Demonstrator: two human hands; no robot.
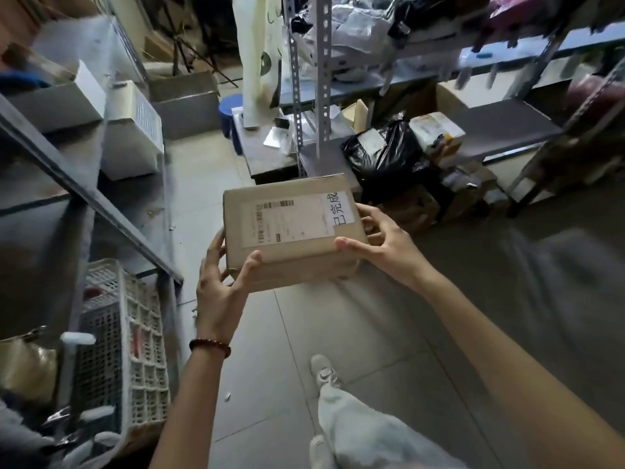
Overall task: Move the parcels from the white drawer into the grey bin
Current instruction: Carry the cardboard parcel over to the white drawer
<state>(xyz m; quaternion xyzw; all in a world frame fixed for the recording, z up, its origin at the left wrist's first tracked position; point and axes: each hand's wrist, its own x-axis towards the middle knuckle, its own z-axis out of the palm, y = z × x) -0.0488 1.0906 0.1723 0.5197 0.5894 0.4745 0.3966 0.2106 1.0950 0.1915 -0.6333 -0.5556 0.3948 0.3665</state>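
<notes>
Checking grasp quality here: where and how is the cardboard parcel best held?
Grip the cardboard parcel by its two short ends, one hand from each side, as the left hand and right hand do: it is flat, wide, label up.

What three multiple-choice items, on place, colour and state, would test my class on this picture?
1. Where is the cardboard parcel? A on the floor; B held in the air; C on a shelf.
2. What colour is the bracelet on the left wrist? A green; B reddish brown; C yellow.
3. How do the left hand and right hand stand? A both grip the parcel; B one grips; C both idle.
Answers: B, only the hands bear it; B, dark reddish beads; A, fingers curl round each end.
</notes>
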